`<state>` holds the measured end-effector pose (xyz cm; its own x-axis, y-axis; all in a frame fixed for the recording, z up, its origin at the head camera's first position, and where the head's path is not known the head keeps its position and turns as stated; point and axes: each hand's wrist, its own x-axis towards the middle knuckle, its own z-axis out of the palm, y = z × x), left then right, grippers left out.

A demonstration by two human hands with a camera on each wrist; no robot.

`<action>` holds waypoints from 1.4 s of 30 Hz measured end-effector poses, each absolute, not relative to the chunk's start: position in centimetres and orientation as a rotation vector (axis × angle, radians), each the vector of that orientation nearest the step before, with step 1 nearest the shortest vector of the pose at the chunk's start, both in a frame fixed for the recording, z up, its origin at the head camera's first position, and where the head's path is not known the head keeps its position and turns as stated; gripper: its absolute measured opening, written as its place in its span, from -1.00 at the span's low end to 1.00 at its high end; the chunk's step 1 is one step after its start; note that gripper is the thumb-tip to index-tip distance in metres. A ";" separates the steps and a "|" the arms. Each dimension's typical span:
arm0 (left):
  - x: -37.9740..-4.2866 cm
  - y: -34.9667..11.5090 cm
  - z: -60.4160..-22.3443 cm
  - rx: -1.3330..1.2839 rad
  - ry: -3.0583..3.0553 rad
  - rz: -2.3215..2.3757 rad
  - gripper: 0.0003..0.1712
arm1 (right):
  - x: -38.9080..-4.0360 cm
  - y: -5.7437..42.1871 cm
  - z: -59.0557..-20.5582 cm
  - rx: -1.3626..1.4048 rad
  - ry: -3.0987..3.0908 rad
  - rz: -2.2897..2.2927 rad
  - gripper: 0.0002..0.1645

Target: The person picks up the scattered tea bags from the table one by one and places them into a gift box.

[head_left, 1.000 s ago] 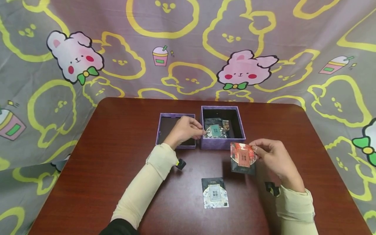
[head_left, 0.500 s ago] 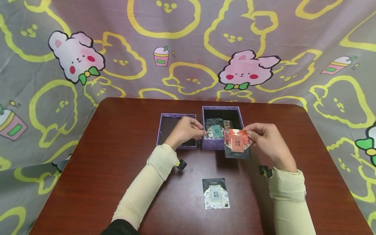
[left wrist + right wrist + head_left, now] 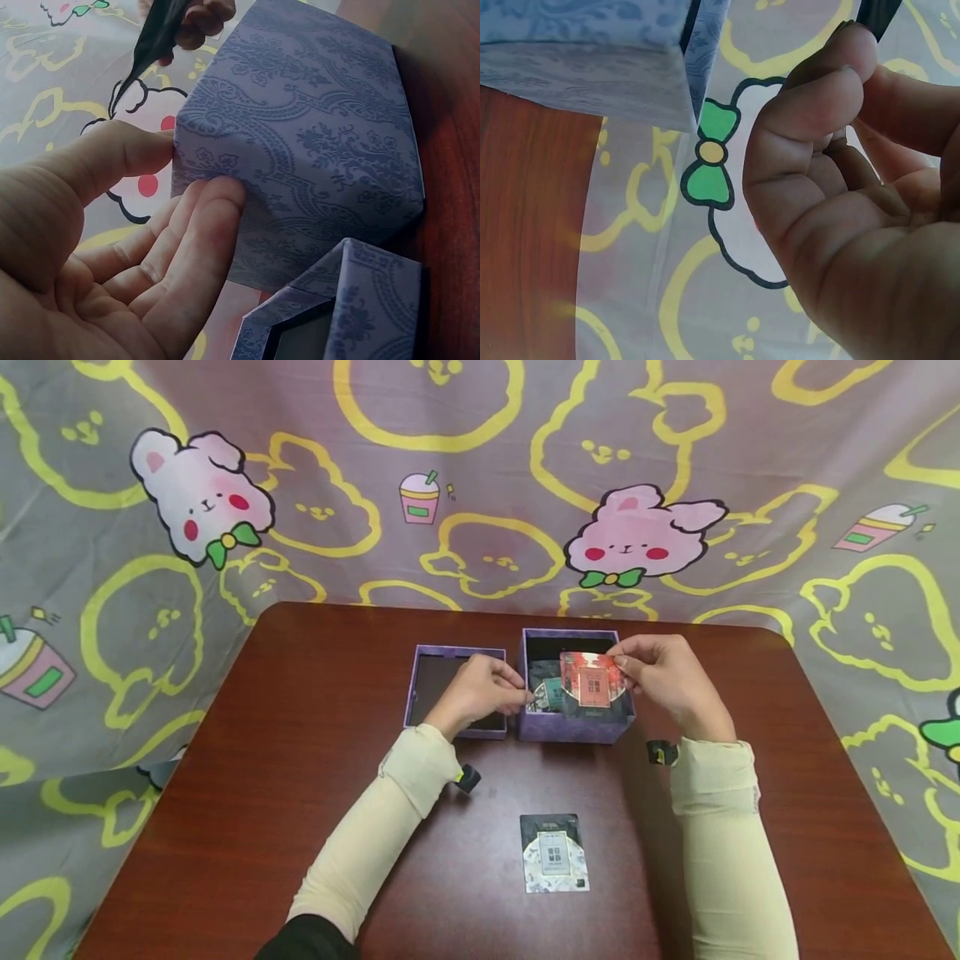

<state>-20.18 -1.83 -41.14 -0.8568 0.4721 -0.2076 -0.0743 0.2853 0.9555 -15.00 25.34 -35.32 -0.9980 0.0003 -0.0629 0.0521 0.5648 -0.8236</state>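
My right hand [image 3: 667, 681] pinches a flat sachet [image 3: 594, 687] by its upper right corner, over the open purple box [image 3: 573, 728]. The sachet has a red and orange picture above a black lower part. Inside the box lies a sachet with a teal label [image 3: 553, 693], partly covered by the red one in the head view. My left hand [image 3: 483, 689] grips the box's left wall, with the thumb at the rim and fingers against the patterned outer side [image 3: 300, 135]. In the right wrist view only a dark sliver of the sachet [image 3: 879, 15] shows above my fingertips.
Left of the box lies its shallow purple lid [image 3: 431, 685], dark inside face up, partly under my left hand. A black and white sachet [image 3: 555, 853] rests on the brown table [image 3: 322, 668] nearer me. A printed curtain [image 3: 487, 468] hangs behind the table.
My right hand has carried the red sachet up, forward and left, from in front of the box to over its opening. My left hand has stayed at the box's left wall.
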 end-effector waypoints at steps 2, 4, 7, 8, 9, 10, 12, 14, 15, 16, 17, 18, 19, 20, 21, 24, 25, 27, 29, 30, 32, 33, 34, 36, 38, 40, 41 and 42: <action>-20.2 -1.9 -41.1 0.359 2.104 1.595 -0.73 | -15.5 25.3 -35.2 0.053 2.713 -1.449 -0.81; -20.2 -1.9 -41.0 0.358 2.110 1.589 -0.73 | -15.9 25.2 -35.2 0.053 2.711 -1.446 -0.80; -20.2 -1.9 -41.0 0.357 2.115 1.587 -0.73 | -16.5 25.2 -35.2 0.074 2.699 -1.460 -0.79; -20.2 -1.9 -41.0 0.355 2.113 1.589 -0.73 | -16.7 25.2 -35.2 0.085 2.693 -1.464 -0.79; -20.2 -1.9 -41.0 0.355 2.111 1.589 -0.73 | -16.9 25.2 -35.2 0.096 2.695 -1.461 -0.79; -20.2 -1.9 -41.0 0.356 2.111 1.590 -0.73 | -17.2 25.2 -35.2 0.110 2.692 -1.463 -0.79; -20.2 -1.9 -41.0 0.362 2.109 1.594 -0.73 | -17.7 25.2 -35.1 0.120 2.696 -1.458 -0.79; -20.2 -1.8 -41.0 0.366 2.112 1.596 -0.74 | -18.2 25.2 -35.0 0.124 2.709 -1.446 -0.79; -20.2 -1.8 -40.9 0.368 2.113 1.598 -0.74 | -18.4 25.2 -34.9 0.119 2.717 -1.437 -0.79; -20.2 -1.8 -40.9 0.365 2.111 1.602 -0.73 | -18.6 25.2 -34.9 0.118 2.720 -1.434 -0.79; -20.2 -1.8 -41.0 0.362 2.108 1.604 -0.73 | -18.7 25.1 -34.8 0.115 2.719 -1.435 -0.79; -20.2 -1.8 -41.0 0.359 2.105 1.607 -0.73 | -18.8 25.0 -34.8 0.112 2.719 -1.436 -0.79; -20.2 -1.8 -41.0 0.354 2.104 1.609 -0.73 | -18.9 25.0 -34.7 0.113 2.714 -1.442 -0.79; -20.2 -1.8 -41.0 0.352 2.101 1.613 -0.73 | -19.0 24.9 -34.7 0.108 2.713 -1.448 -0.79; -20.2 -1.7 -41.0 0.349 2.101 1.613 -0.73 | -19.0 24.9 -34.8 0.109 2.713 -1.451 -0.79; -20.2 -1.7 -41.0 0.351 2.104 1.614 -0.74 | -19.0 24.8 -34.8 0.111 2.710 -1.470 -0.79; -20.2 -1.7 -41.0 0.350 2.106 1.612 -0.74 | -19.0 24.7 -34.8 0.111 2.706 -1.476 -0.79; -20.2 -1.7 -41.0 0.345 2.103 1.608 -0.74 | -19.0 24.6 -34.8 0.117 2.694 -1.485 -0.79; -20.2 -1.8 -41.1 0.342 2.097 1.607 -0.75 | -18.9 24.5 -34.8 0.116 2.682 -1.491 -0.78; -20.2 -1.8 -41.1 0.341 2.095 1.607 -0.75 | -18.9 24.4 -34.7 0.114 2.683 -1.485 -0.77; -20.2 -1.8 -41.1 0.348 2.098 1.607 -0.75 | -19.0 24.3 -34.7 0.111 2.694 -1.479 -0.78; -20.2 -1.9 -41.2 0.353 2.101 1.607 -0.75 | -19.0 24.3 -34.7 0.105 2.697 -1.470 -0.78; -20.2 -1.9 -41.1 0.356 2.106 1.608 -0.75 | -19.0 24.3 -34.7 0.092 2.694 -1.460 -0.77; -20.2 -1.9 -41.1 0.354 2.115 1.607 -0.75 | -19.1 24.2 -34.7 0.060 2.661 -1.447 -0.74; -20.2 -1.9 -41.1 0.352 2.117 1.607 -0.75 | -19.0 24.2 -34.8 0.038 2.621 -1.425 -0.70; -20.2 -1.9 -41.1 0.354 2.120 1.609 -0.75 | -18.9 24.3 -34.9 0.031 2.599 -1.407 -0.66; -20.3 -1.9 -41.1 0.356 2.121 1.612 -0.75 | -18.8 24.4 -34.9 0.032 2.599 -1.404 -0.65; -20.3 -1.9 -41.1 0.360 2.122 1.615 -0.75 | -18.7 24.4 -34.8 0.035 2.608 -1.398 -0.64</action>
<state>-20.32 -1.92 -41.09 -0.8663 0.4616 -0.1908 -0.0608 0.2817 0.9576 -18.71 24.44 -34.82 -0.9831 -0.0649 -0.1710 0.1065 0.5571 -0.8236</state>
